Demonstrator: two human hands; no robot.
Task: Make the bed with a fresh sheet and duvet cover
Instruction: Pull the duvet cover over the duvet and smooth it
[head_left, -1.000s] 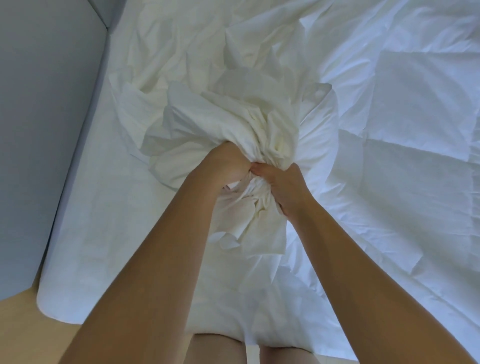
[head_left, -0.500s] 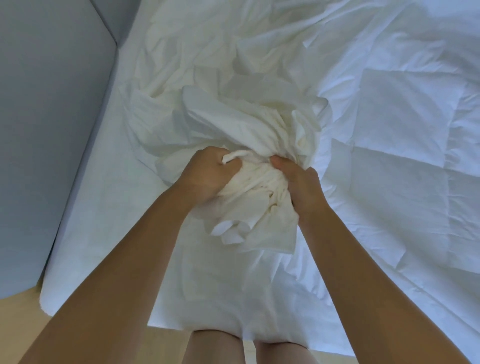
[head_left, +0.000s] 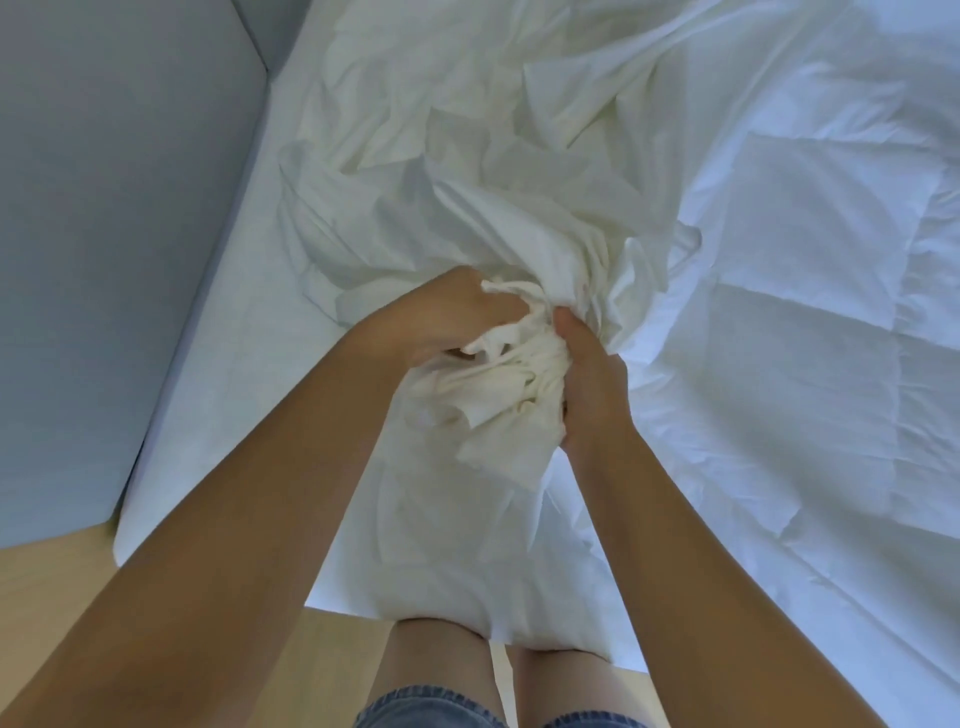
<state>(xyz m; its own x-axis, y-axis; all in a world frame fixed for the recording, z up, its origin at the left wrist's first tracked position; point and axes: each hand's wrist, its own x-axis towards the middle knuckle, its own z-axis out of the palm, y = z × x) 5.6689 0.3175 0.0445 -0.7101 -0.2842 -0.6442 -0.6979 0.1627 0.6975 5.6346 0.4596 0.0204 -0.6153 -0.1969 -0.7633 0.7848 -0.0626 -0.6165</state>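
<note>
A white duvet cover (head_left: 467, 218) lies crumpled across the middle of the bed, bunched into folds toward me. My left hand (head_left: 431, 322) grips the gathered cloth from the left, fingers curled into it. My right hand (head_left: 587, 384) grips the same bunch from the right, close beside the left hand. A quilted white duvet (head_left: 779, 312) spreads over the right half of the bed. Below the bunch, cloth hangs over the bed's near edge in front of my legs. The fitted white sheet (head_left: 218, 405) shows on the left part of the mattress.
A grey upholstered bed side panel (head_left: 104, 260) runs along the left of the mattress. Light wooden floor (head_left: 47, 582) shows at bottom left. My legs (head_left: 436, 670) stand against the bed's near edge.
Both hands have drawn the bunched cover nearer to me and lower, gathering more cloth between them. The view has shifted slightly downward, showing my legs and shorts.
</note>
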